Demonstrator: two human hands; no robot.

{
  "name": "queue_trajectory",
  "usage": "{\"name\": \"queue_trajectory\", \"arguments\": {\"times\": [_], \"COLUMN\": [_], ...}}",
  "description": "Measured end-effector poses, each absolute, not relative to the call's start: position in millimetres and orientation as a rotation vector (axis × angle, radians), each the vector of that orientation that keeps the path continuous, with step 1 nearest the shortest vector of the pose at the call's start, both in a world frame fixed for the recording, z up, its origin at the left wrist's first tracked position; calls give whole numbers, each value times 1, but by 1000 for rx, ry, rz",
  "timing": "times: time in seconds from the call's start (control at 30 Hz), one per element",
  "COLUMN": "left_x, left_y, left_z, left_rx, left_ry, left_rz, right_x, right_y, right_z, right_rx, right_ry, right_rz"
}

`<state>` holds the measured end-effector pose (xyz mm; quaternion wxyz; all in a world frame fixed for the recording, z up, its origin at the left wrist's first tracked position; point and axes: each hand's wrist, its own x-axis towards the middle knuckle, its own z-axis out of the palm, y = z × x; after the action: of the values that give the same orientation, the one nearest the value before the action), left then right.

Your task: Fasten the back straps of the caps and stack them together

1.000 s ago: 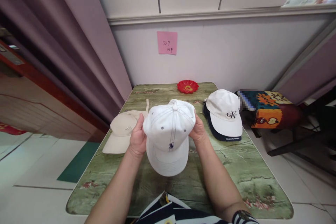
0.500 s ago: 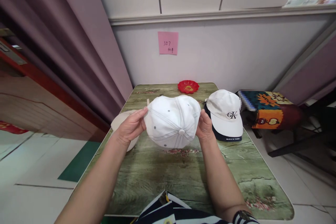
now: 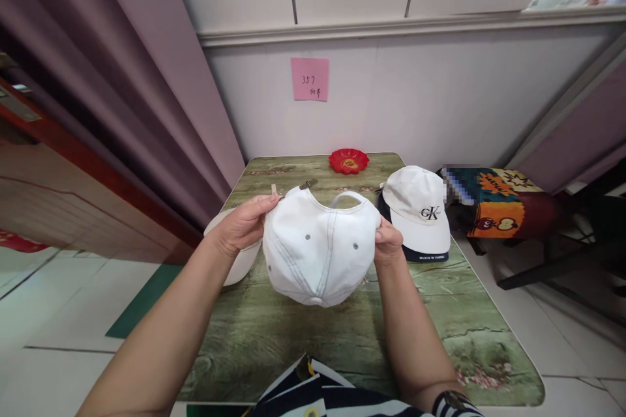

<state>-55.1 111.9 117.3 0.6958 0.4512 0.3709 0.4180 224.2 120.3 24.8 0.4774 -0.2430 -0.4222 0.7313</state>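
Between my hands a white baseball cap with grey stitching is held up above the table, its top button tipped down toward me and its back opening and strap facing up. My left hand pinches the cap's left edge. On the opposite side my right hand grips the right edge. Partly behind my left hand lies an off-white cap on the table. To the right of my right hand, a white cap with dark lettering rests on a navy cap, of which mostly the brim shows.
The wood-patterned table stands against a pale wall. At its far edge sits a red scalloped dish. A pink note sticks to the wall. A purple curtain hangs left, and a stool with a printed cover stands right.
The cap in my hands has tilted: its crown button swung down toward me, and the back opening with its strap and buckle came into sight. My right hand shifted slightly right and down.
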Motion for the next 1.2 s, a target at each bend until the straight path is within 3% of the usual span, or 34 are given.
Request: {"name": "queue_trajectory", "arguments": {"times": [0.33,0.57,0.87,1.2], "left_x": [-48,-52,-54,-49], "left_y": [136,146,120,84], "left_z": [130,91,66,46], "left_rx": [1592,1935,1935,1889], "left_ry": [1105,1186,1231,1385], "left_rz": [871,814,796,797], "right_x": [228,224,242,224], "right_y": [133,146,124,113], "right_z": [38,27,61,69], "right_rx": [-740,-1017,-955,-1041], "right_ry": [-1320,-1552,-2149,-2323], "right_rz": [1333,863,954,1158]}}
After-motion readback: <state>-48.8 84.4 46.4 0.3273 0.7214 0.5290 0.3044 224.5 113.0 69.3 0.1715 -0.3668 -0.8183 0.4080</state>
